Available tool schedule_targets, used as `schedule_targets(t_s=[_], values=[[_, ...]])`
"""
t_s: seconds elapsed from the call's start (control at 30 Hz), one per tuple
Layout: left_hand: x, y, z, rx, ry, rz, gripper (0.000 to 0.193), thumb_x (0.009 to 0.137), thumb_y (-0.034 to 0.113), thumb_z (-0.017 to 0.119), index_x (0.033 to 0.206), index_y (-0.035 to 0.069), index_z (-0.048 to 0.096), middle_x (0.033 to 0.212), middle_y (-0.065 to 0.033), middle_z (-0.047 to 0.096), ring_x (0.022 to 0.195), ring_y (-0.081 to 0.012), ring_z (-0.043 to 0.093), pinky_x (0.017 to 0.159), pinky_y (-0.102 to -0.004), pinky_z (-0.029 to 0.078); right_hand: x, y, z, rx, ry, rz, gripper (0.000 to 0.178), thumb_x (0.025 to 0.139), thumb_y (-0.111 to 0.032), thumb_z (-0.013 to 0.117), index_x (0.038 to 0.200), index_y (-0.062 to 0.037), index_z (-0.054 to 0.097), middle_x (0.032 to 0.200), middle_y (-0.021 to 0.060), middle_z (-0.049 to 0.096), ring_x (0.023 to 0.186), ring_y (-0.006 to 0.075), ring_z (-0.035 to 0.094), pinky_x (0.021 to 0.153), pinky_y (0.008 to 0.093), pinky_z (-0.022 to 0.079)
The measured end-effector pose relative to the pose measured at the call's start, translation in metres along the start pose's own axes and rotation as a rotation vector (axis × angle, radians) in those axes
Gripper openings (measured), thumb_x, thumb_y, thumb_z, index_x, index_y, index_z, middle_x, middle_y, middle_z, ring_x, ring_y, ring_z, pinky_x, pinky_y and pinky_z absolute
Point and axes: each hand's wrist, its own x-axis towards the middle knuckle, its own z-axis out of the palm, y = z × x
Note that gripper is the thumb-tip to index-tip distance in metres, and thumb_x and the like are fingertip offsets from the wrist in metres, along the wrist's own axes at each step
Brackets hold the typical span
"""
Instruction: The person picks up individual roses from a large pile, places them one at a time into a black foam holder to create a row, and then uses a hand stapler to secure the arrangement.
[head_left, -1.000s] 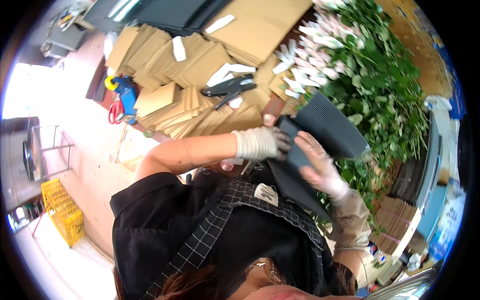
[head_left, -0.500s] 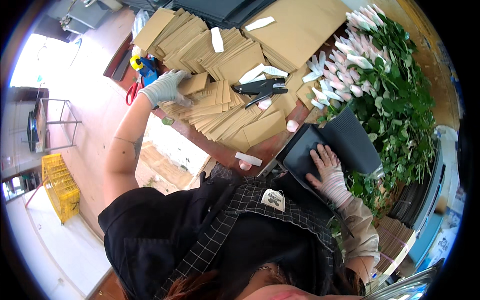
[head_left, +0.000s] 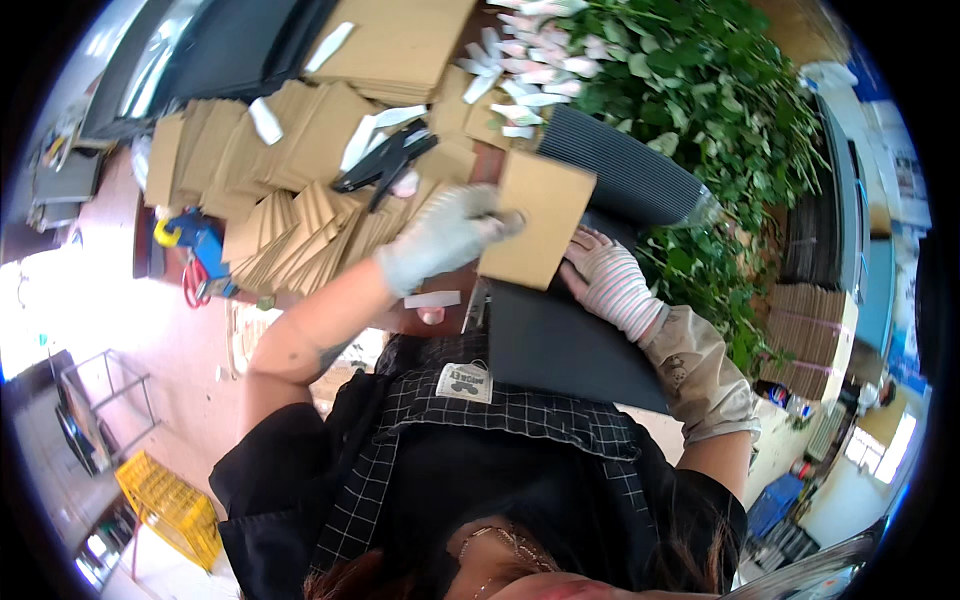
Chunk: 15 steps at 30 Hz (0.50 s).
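My left hand [head_left: 450, 232], in a white glove, pinches a brown cardboard piece [head_left: 540, 215] and holds it over a black sheet [head_left: 570, 340] in front of my chest. My right hand [head_left: 608, 280], in a striped glove with bare fingertips, lies on the black sheet beside the cardboard's right edge, fingers stretched out. Whether those fingertips touch the cardboard I cannot tell. Beyond them is a ribbed black sheet [head_left: 620, 165], curved upward. A black stapler [head_left: 390, 160] rests on the cardboard stacks [head_left: 300, 235] to the left.
Flowers in white and pink sleeves [head_left: 545, 50] with leafy stems [head_left: 700, 120] cover the far right. A blue tape dispenser [head_left: 205, 245] and red-handled scissors [head_left: 192, 282] lie at the left edge. Bundled cardboard [head_left: 805, 335] stands right; a yellow crate [head_left: 170, 510] sits lower left.
My left hand has moved right from the cardboard stacks, carrying one piece over the black sheet. My right hand stays on the black sheet, which now lies flatter in front of me. The view has turned.
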Motion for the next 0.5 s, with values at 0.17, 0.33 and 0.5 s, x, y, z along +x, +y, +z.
schedule_targets(t_s=[0.17, 0.33, 0.5], values=[[0.058, -0.053, 0.057, 0.015, -0.179, -0.429, 0.031, 0.084, 0.030, 0.066, 0.092, 0.000, 0.065, 0.078, -0.0076, 0.061, 0.073, -0.0197, 0.060, 0.064, -0.0329, 0.048, -0.009, -0.010, -0.034, 0.182, 0.452, 0.101, 0.029, 0.081, -0.016, 0.059, 0.109, -0.0073, 0.060, 0.105, 0.0137, 0.064, 0.094, 0.0352, 0.061, 0.084, 0.0426, 0.049], [0.039, -0.045, 0.046, 0.605, -0.220, -0.069, 0.047, 0.082, 0.042, 0.066, 0.095, -0.003, 0.063, 0.080, -0.0129, 0.066, 0.076, -0.0247, 0.064, 0.072, -0.0348, 0.050, 0.004, 0.001, 0.000, -0.004, 0.095, -0.015, 0.074, 0.069, -0.046, 0.072, 0.132, -0.0154, 0.047, 0.145, 0.0151, 0.029, 0.136, 0.0352, 0.024, 0.110, 0.0505, 0.020], [0.026, -0.078, 0.053, -0.128, 0.171, -0.265, 0.037, 0.080, 0.021, 0.074, 0.103, -0.004, 0.060, 0.090, -0.0078, 0.065, 0.078, -0.0129, 0.058, 0.070, -0.0269, 0.048, 0.010, -0.002, 0.003, -0.075, -0.018, 0.005, 0.077, 0.068, -0.052, 0.072, 0.133, -0.0193, 0.047, 0.143, 0.0155, 0.031, 0.134, 0.0385, 0.027, 0.105, 0.0546, 0.027]])
